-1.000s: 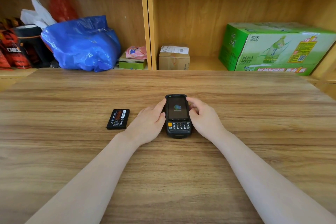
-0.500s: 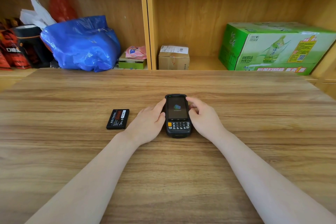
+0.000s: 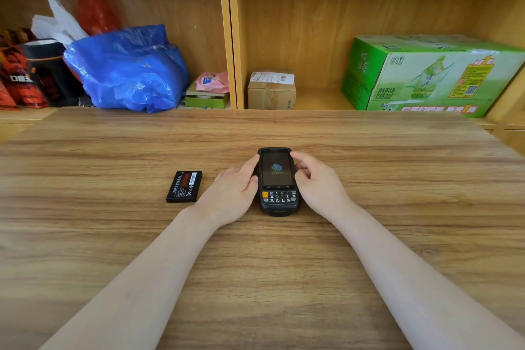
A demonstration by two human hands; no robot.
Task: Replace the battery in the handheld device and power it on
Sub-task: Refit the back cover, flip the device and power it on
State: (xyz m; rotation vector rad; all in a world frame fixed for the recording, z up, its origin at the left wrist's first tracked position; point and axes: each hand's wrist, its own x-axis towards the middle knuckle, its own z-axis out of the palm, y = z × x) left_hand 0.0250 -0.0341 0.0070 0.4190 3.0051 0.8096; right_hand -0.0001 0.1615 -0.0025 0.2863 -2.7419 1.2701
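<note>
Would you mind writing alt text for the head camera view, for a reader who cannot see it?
Two bare hands, left hand and right hand, flank a black handheld device lying face up on a wooden table, its screen showing a logo. A loose battery lies to its left; shelves behind hold bags and boxes.

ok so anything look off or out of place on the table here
Nothing looks damaged or spilled. The handheld device lies flat and square on the table, screen lit, between the left hand and right hand. The only stray item is a loose battery, lying slightly askew to its left.
</note>
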